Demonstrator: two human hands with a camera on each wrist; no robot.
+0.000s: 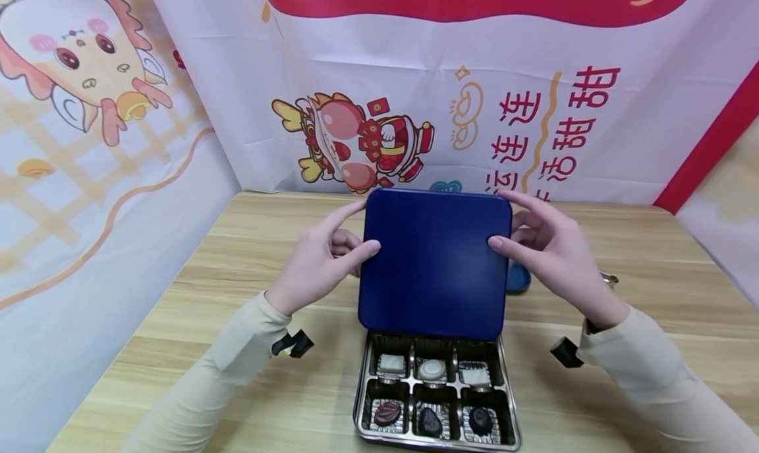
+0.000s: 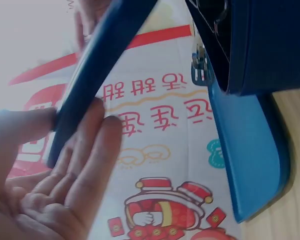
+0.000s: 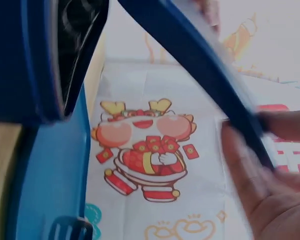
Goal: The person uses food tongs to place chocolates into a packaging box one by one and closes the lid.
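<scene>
A dark blue square tin lid (image 1: 435, 262) stands tilted up over the back of an open tin box (image 1: 514, 430). My left hand (image 1: 320, 259) pinches the lid's left edge, thumb on the near face and fingers behind. On the opposite edge my right hand (image 1: 548, 249) grips it in the same way. Compartments in the box hold several chocolates: the front row has dark ones, such as a ridged brown chocolate (image 1: 388, 412), and the back row has white ones, such as an oval white chocolate (image 1: 432, 369). The lid (image 2: 85, 80) also crosses the left wrist view.
Behind the lid lies a blue tray (image 1: 518, 278), mostly hidden in the head view. The slotted end of a metal utensil (image 2: 201, 67) shows over it in the left wrist view. A wooden table (image 1: 207, 347) carries everything, with printed cloth (image 1: 379, 38) hanging behind.
</scene>
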